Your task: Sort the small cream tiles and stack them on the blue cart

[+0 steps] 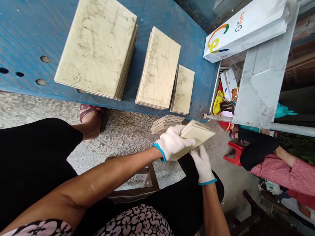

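Note:
Both my hands wear white knit gloves with blue cuffs. My left hand (173,141) is closed around a small bundle of cream marbled tiles (199,131), held tilted over my lap. Against the lower edge of that bundle, my right hand (203,164) grips with its fingers partly hidden behind it. Just past my left hand, a stepped stack of thin cream tiles (166,124) sits below the table's edge. On the blue table (145,14) lie a large tile stack (98,46), a medium stack (159,68) and a small stack (183,88).
A white paper bag (246,29) lies on a grey metal ledge (263,78) at the right. Small packets (229,85) are beside it. Another person in a pink patterned top (283,167) sits near a red stool (233,154). A wooden frame (150,178) stands under my arms.

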Tool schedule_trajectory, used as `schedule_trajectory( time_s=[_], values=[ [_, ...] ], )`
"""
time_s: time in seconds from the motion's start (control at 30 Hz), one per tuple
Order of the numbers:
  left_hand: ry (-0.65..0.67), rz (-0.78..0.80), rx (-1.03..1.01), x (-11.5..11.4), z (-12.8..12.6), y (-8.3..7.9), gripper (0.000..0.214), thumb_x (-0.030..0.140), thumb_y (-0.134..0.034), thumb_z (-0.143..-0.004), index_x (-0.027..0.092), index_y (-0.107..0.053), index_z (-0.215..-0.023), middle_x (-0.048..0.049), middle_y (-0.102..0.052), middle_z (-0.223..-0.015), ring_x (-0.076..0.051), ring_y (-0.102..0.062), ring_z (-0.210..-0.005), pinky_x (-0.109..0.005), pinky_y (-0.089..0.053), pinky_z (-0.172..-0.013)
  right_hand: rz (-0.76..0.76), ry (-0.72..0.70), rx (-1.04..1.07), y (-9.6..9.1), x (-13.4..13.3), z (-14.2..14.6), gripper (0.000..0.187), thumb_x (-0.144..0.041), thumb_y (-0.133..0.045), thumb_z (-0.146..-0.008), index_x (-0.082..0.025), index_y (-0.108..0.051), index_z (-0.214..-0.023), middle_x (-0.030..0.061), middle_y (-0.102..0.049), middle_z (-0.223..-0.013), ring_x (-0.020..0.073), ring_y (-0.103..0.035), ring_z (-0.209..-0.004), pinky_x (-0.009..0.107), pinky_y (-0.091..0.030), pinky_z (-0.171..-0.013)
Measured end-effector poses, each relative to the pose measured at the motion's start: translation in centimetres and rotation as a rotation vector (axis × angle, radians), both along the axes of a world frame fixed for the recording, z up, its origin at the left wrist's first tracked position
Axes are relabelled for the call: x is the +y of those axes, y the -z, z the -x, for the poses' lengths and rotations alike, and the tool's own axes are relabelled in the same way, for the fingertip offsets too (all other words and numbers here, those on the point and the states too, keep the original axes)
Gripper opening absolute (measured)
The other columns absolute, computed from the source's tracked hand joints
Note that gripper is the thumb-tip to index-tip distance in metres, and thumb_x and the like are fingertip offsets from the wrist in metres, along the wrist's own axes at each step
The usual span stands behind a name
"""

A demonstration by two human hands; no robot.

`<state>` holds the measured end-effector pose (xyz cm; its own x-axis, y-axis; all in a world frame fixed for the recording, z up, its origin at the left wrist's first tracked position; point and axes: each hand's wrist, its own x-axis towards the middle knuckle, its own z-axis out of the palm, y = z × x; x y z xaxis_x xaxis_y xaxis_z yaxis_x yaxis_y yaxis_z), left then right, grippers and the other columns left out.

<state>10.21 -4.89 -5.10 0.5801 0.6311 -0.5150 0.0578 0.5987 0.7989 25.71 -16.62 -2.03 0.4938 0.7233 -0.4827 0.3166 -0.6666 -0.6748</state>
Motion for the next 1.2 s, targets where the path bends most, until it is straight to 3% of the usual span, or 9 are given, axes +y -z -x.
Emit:
schedule_trajectory(
  time_s=[0.1,0.2,0.27,0.37,0.5,0.7,0.93,1.07,1.2],
  values=[
    [0.110,-0.203,-0.052,-1.3,0.5,0.2,0.038,0.039,-0.074,-0.072,0.025,-0.071,-0.107,0.0021,-0.073,-0.092,-0.018,-0.067,-0.084,-0.025,-0.053,-0.075,0.027,-0.081,0.051,-1.4,1.6,-1.3,0.036,-0.028,-0.074,-0.072,-0.026,-0.070,-0.108,0.0028,-0.069,-0.116,0.0251,-0.063,-0.111,0.038,-0.048,-0.100],
    [0.207,-0.276,-0.046,-2.9,0.7,1.6,0.047,0.042,-0.071,-0.075,0.030,-0.066,-0.120,0.0025,-0.072,-0.102,-0.019,-0.066,-0.095,-0.026,-0.051,-0.084,0.122,-0.193,0.137,-1.1,1.6,-2.0,0.030,-0.023,-0.079,-0.066,-0.024,-0.075,-0.096,0.0037,-0.072,-0.110,0.0276,-0.064,-0.108,0.042,-0.048,-0.101],
    [0.270,-0.337,0.013,-4.1,0.9,2.9,0.054,0.043,-0.071,-0.074,0.031,-0.063,-0.126,0.0006,-0.071,-0.108,-0.021,-0.065,-0.099,-0.030,-0.049,-0.090,0.138,-0.130,0.193,0.0,0.8,-2.0,0.029,-0.023,-0.081,-0.061,-0.025,-0.075,-0.089,0.0032,-0.073,-0.102,0.0272,-0.067,-0.102,0.043,-0.051,-0.097],
    [0.348,-0.422,0.097,-5.6,1.3,4.9,0.051,0.041,-0.068,-0.077,0.027,-0.063,-0.126,-0.0046,-0.070,-0.111,-0.025,-0.066,-0.099,-0.035,-0.049,-0.090,0.151,0.088,0.350,2.5,-0.6,-1.4,0.034,-0.027,-0.082,-0.057,-0.024,-0.073,-0.090,0.0032,-0.075,-0.094,0.0249,-0.070,-0.091,0.041,-0.055,-0.090],
    [0.326,-0.405,0.101,-6.6,2.2,7.5,0.045,0.038,-0.067,-0.079,0.027,-0.065,-0.123,-0.0046,-0.069,-0.114,-0.024,-0.065,-0.102,-0.032,-0.048,-0.092,0.181,0.319,0.580,5.7,-1.4,-0.6,0.037,-0.035,-0.078,-0.056,-0.022,-0.070,-0.090,0.0044,-0.075,-0.085,0.0249,-0.071,-0.084,0.041,-0.057,-0.084],
    [0.435,-0.448,0.150,-6.2,2.6,11.3,0.057,0.026,-0.065,-0.073,0.025,-0.060,-0.129,-0.0056,-0.064,-0.124,-0.026,-0.059,-0.115,-0.035,-0.043,-0.101,0.133,0.403,0.652,9.5,-0.8,-0.2,0.029,-0.034,-0.071,-0.057,-0.023,-0.069,-0.084,0.0047,-0.075,-0.085,0.0240,-0.070,-0.084,0.039,-0.057,-0.084],
    [0.420,-0.480,0.292,-6.3,2.5,13.0,0.048,0.019,-0.063,-0.075,0.023,-0.065,-0.123,-0.0073,-0.060,-0.132,-0.025,-0.054,-0.122,-0.035,-0.040,-0.105,0.082,0.508,0.716,12.9,-0.1,-0.1,0.023,-0.030,-0.070,-0.059,-0.020,-0.072,-0.080,0.0055,-0.075,-0.089,0.0243,-0.069,-0.091,0.038,-0.054,-0.093],
    [0.526,-0.494,0.385,-6.3,2.7,13.6,0.058,0.020,-0.064,-0.075,0.024,-0.059,-0.132,-0.0069,-0.060,-0.131,-0.026,-0.054,-0.121,-0.034,-0.042,-0.103,0.065,0.503,0.660,14.8,-1.0,-0.6,0.023,-0.026,-0.073,-0.057,-0.020,-0.072,-0.080,0.0046,-0.074,-0.088,0.0245,-0.068,-0.087,0.038,-0.057,-0.085],
    [0.669,-0.505,0.530,-5.4,2.3,13.8,0.063,0.025,-0.068,-0.073,0.029,-0.057,-0.135,-0.0067,-0.061,-0.125,-0.029,-0.057,-0.114,-0.036,-0.047,-0.094,0.089,0.552,0.690,16.9,-2.0,-1.4,0.022,-0.033,-0.071,-0.065,-0.021,-0.070,-0.084,0.0055,-0.072,-0.087,0.0254,-0.068,-0.089,0.040,-0.057,-0.084]
  ],
)
